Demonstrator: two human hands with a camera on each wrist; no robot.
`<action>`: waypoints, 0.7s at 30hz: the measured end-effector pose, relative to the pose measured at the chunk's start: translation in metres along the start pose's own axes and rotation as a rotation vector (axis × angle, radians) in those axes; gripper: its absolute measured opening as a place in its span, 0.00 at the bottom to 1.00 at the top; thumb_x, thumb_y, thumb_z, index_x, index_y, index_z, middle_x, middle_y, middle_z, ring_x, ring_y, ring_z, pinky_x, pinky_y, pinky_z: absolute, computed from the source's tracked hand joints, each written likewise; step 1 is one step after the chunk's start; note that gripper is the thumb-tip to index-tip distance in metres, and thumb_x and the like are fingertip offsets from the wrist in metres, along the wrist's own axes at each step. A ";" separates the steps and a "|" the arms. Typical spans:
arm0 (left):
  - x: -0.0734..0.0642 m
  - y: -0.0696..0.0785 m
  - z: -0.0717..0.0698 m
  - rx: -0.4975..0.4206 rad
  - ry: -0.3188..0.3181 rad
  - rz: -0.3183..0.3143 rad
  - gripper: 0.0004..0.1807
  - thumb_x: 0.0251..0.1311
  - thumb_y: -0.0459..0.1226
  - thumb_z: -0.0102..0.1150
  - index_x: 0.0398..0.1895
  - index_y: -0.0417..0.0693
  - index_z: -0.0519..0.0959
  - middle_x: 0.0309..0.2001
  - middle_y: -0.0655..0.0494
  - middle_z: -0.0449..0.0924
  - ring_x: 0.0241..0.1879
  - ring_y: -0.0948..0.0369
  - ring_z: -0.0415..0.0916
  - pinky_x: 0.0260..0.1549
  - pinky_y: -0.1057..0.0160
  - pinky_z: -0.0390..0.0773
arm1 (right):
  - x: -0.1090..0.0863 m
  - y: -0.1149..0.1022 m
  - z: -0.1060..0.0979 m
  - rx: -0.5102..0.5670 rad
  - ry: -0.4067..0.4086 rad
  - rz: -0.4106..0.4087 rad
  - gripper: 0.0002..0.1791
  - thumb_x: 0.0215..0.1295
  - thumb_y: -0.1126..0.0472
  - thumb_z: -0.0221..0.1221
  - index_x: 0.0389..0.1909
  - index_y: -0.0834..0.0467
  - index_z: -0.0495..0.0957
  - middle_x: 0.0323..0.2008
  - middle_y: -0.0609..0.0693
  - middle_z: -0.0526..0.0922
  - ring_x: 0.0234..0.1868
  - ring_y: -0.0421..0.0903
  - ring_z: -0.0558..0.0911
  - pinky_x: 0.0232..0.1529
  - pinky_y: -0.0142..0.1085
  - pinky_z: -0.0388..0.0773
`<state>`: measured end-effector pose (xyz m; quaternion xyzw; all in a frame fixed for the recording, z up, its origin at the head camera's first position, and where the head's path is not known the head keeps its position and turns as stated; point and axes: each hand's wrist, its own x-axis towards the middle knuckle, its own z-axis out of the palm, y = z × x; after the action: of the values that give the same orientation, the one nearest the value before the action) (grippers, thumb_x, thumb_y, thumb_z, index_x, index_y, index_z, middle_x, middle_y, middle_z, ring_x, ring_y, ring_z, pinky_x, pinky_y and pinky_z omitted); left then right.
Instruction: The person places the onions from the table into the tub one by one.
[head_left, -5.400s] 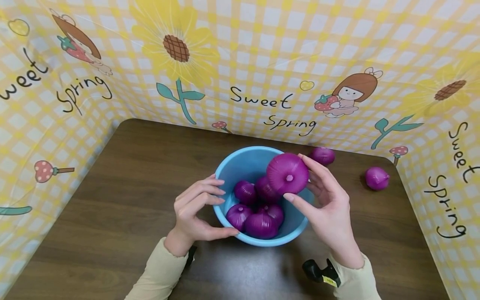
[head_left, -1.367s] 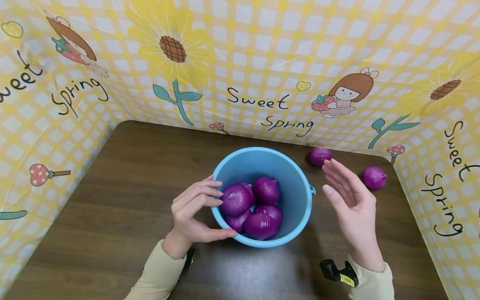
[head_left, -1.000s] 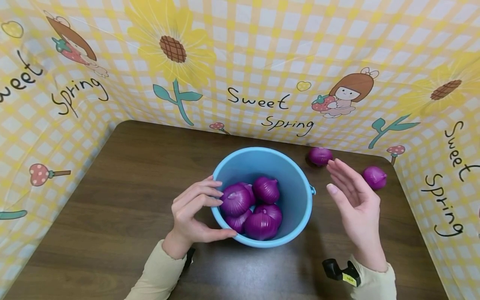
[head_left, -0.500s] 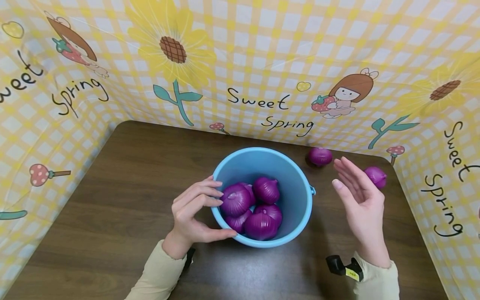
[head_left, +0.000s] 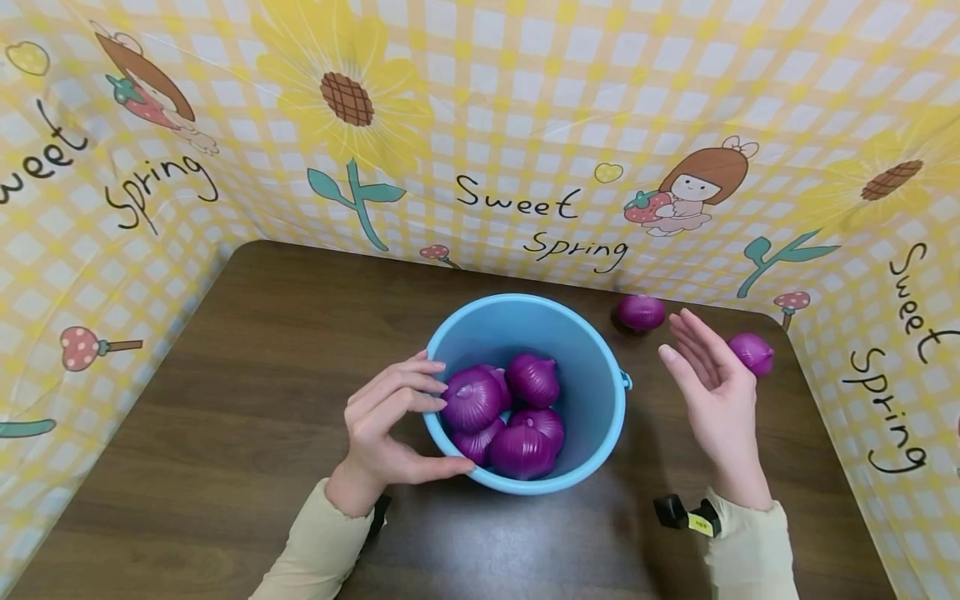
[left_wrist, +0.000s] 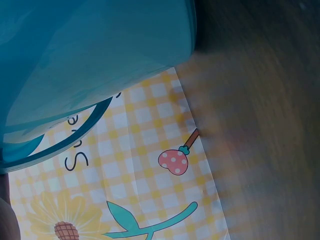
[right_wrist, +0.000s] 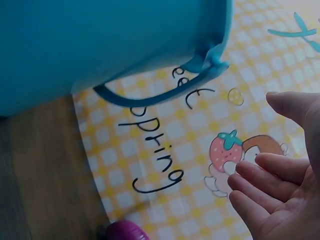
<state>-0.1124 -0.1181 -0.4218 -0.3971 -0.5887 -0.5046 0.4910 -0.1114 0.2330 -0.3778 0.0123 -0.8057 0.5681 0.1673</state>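
A light-blue bucket [head_left: 592,433] stands on the table with several purple onions [head_left: 523,452] inside. My left hand [head_left: 386,425] grips its left rim, fingers over the edge and thumb along the near rim. To the right of the bucket my right hand [head_left: 718,404] hovers with nothing in it, fingers and thumb spread apart; the right wrist view shows the bare palm. One loose onion [head_left: 641,312] lies by the back edge, just beyond my right fingertips. Another onion [head_left: 752,354] sits further right, partly hidden behind that hand.
A yellow checked cloth [head_left: 525,100] with printed flowers and lettering rises along the back and sides of the brown table [head_left: 247,400]. The bucket's handle [right_wrist: 160,95] hangs down on its far side, in the right wrist view.
The right hand has put the onion it held into the bucket, let go and drawn back to the right. Lately it drifts only slightly. The left hand stays on the rim.
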 end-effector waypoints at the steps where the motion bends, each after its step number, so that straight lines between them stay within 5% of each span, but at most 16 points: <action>1: 0.000 0.000 0.000 0.001 0.000 0.000 0.33 0.43 0.57 0.81 0.22 0.34 0.79 0.28 0.40 0.82 0.35 0.45 0.84 0.51 0.44 0.83 | 0.001 0.002 0.000 -0.010 -0.003 0.008 0.27 0.70 0.64 0.64 0.70 0.54 0.74 0.64 0.54 0.78 0.65 0.47 0.77 0.63 0.31 0.73; 21: -0.001 -0.001 0.000 0.000 -0.004 -0.001 0.33 0.43 0.57 0.81 0.22 0.34 0.79 0.28 0.40 0.82 0.35 0.44 0.84 0.51 0.43 0.82 | 0.021 0.038 0.000 -0.190 -0.057 0.107 0.35 0.71 0.53 0.65 0.75 0.56 0.66 0.69 0.57 0.72 0.70 0.54 0.70 0.69 0.46 0.67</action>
<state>-0.1135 -0.1184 -0.4230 -0.3979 -0.5898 -0.5041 0.4896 -0.1396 0.2497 -0.4061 -0.0307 -0.8597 0.4969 0.1143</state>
